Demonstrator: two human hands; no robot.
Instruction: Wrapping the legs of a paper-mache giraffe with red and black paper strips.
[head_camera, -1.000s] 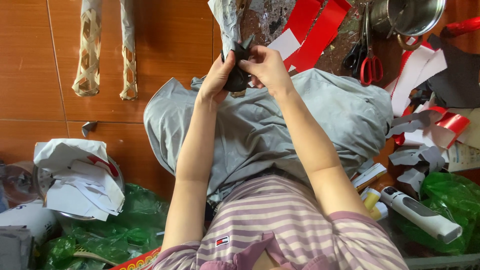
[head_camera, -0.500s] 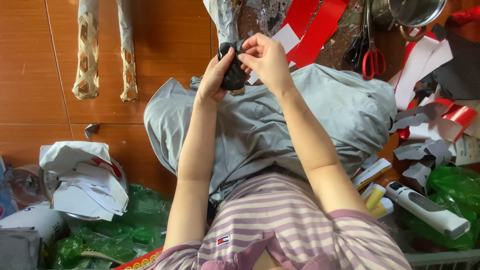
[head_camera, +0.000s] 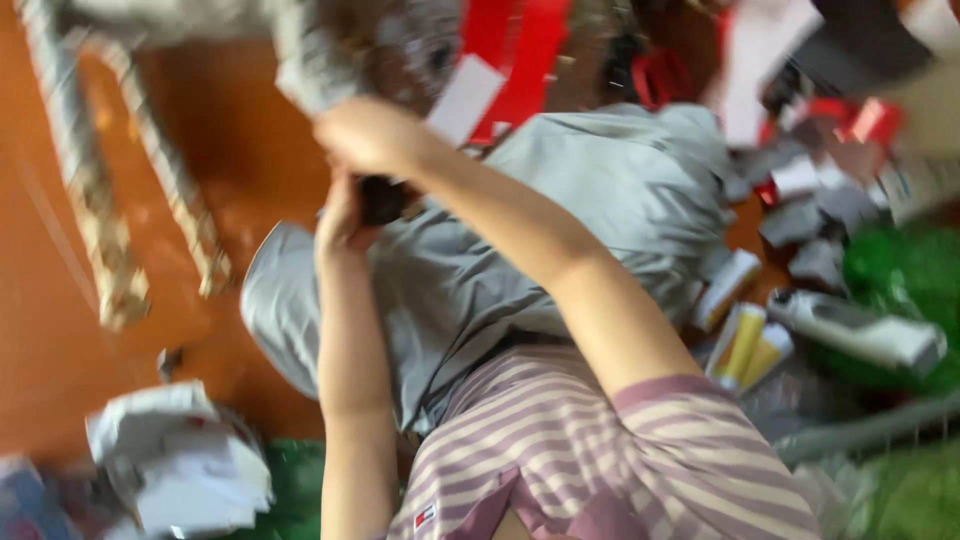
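Fingers of the left hand (head_camera: 345, 215) wrap a small dark object (head_camera: 382, 198); the right hand (head_camera: 370, 135) closes its grip just above, touching it. Grey cloth (head_camera: 600, 200) lies underneath, red paper strips (head_camera: 520, 50) beyond.

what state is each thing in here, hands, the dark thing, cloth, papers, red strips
left hand: closed around the small dark object
right hand: above the left hand, fingers blurred
small dark object: gripped, too blurred to identify
grey cloth: crumpled over the lap
white paper pile: crumpled on the floor
red strips: lying flat, overlapping
white handheld device: lying on its side
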